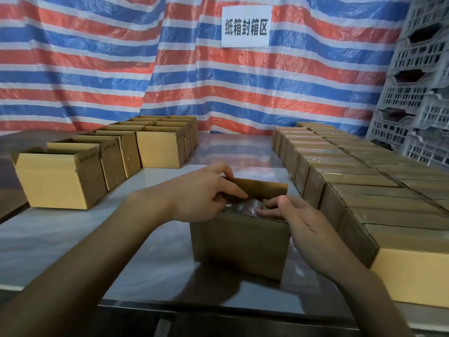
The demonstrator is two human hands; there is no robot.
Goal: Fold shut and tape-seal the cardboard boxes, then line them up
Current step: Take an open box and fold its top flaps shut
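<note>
Centre frame: open brown cardboard box (239,242) on grey table (60,239). Left hand (201,193) pinching left flap, right hand (298,222) loosely open over right flap. Press both flaps flat, edges aligned, contents below.

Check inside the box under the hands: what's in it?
The open box shows something shiny, like clear plastic wrap, between the left hand and right hand. What's wrapped is unclear; hands and flaps cover the rest.

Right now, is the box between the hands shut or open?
Open. The box shows shiny wrapped contents through its top, its far flap stands up, and the left hand and right hand are on its side flaps.
</note>
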